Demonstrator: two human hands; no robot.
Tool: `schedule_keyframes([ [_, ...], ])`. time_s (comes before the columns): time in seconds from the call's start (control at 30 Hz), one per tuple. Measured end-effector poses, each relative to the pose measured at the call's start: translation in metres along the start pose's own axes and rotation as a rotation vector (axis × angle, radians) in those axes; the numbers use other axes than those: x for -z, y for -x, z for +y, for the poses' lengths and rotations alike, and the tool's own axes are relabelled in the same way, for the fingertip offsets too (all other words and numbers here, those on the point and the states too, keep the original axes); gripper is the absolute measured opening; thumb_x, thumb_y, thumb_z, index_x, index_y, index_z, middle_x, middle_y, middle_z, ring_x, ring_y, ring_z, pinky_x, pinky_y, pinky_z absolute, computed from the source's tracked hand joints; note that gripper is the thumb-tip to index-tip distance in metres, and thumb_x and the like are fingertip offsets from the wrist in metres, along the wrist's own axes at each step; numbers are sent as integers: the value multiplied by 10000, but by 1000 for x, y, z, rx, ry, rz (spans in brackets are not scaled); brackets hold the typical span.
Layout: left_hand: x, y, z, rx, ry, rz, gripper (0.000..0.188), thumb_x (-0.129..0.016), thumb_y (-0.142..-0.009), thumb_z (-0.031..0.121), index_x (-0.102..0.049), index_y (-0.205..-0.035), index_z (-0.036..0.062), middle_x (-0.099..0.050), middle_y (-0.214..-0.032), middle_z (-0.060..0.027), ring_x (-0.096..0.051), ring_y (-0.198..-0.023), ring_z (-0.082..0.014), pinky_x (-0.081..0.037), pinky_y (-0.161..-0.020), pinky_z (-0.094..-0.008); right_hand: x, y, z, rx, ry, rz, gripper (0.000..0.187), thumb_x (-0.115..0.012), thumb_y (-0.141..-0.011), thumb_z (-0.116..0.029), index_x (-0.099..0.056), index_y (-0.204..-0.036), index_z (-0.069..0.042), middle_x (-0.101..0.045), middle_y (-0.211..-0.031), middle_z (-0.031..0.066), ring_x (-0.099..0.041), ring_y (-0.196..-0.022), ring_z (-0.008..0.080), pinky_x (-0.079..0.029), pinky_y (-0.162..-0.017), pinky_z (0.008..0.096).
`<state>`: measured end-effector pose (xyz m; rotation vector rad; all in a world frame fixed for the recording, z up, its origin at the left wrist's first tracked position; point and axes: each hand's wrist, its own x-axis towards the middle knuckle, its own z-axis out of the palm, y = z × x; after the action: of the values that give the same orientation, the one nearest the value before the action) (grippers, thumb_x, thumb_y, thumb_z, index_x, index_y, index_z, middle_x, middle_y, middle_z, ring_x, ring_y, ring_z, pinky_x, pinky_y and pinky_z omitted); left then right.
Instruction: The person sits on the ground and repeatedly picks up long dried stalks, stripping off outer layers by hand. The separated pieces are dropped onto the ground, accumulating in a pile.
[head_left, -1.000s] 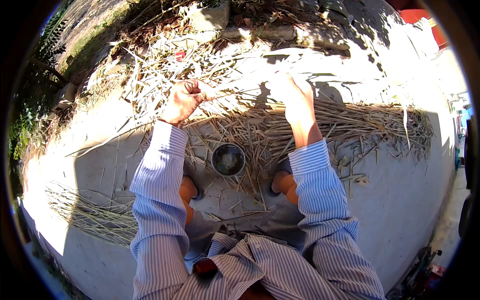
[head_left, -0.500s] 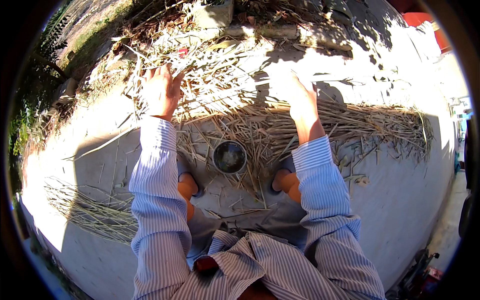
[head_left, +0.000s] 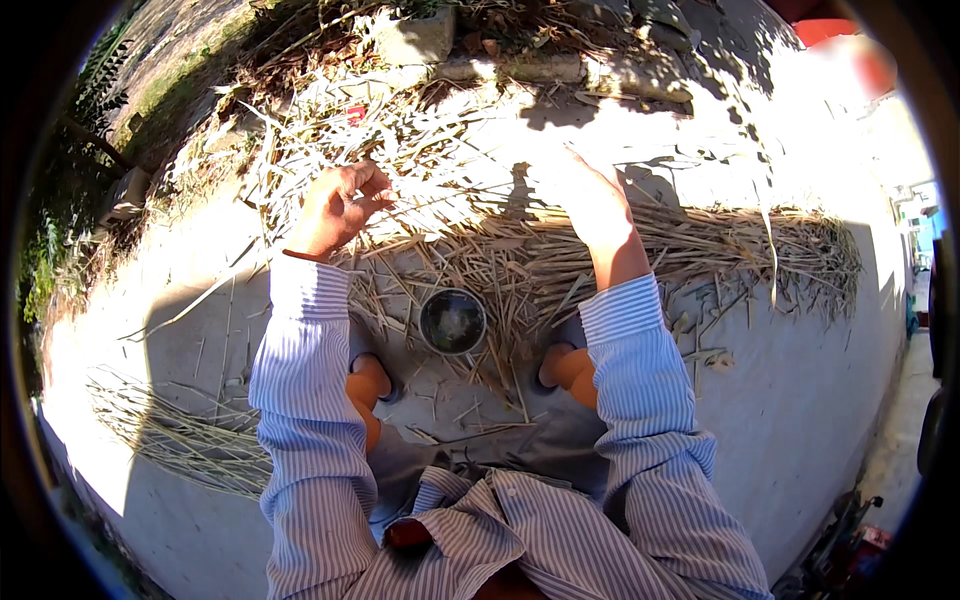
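Note:
My left hand (head_left: 338, 212) is closed in a pinch, thumb and forefinger together, over a sunlit heap of dry stalks and leaves (head_left: 440, 165); what it holds, if anything, is too small to make out. Glare washes out the fingers of my right hand (head_left: 603, 215), which seems closed on a pale dry stalk. From there a long strand (head_left: 769, 245) appears to run right and droop over a bundle of dry stalks (head_left: 740, 245). Between my feet stands a round dark bowl (head_left: 453, 321) with something wet-looking inside.
A smaller bundle of thin stalks (head_left: 185, 435) lies on the concrete at the left. Behind the heap are a concrete block (head_left: 415, 38) and a low stone edging (head_left: 530, 68). Loose stalk bits lie around my feet. A red object (head_left: 830, 32) is at the far right.
My left hand has drawn nearer and turned, its spread fingers now pinched. My right hand stays about where it was, while the strand to its right now hangs over the bundle.

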<state>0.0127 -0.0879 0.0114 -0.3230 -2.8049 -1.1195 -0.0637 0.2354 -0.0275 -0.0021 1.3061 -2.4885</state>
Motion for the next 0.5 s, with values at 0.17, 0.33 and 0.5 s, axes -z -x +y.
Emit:
schedule_keyframes([
  [0.17, 9, 1, -8, 99, -50, -85, 175, -728, -798, 156, -645, -856, 14, -642, -742, -72, -613, -725, -160, -470, -659, -307, 4, -3, 2, 70, -38, -16, 305, -578, -931, -147, -567, -1152, 63, -652, -1060, 173, -655, -971, 275, -547, -860, 370],
  [0.33, -21, -3, 0, -27, 143, 5, 264, -761, -774, 163, -639, -921, -18, -685, -835, -124, -670, -773, -217, -528, -721, -323, -3, 1, 3, 217, 165, 159, 295, -604, -917, -175, -602, -1109, 50, -668, -1017, 123, -660, -910, 207, -538, -808, 309],
  [0.5, -60, -16, 18, -102, 149, 245, 200, -757, -766, 124, -657, -906, 23, -691, -862, -129, -687, -827, -221, -522, -715, -313, -25, 11, -3, 154, 310, 83, 272, -634, -884, -192, -639, -1064, 12, -652, -882, 30, -609, -751, 112, -496, -673, 254],
])
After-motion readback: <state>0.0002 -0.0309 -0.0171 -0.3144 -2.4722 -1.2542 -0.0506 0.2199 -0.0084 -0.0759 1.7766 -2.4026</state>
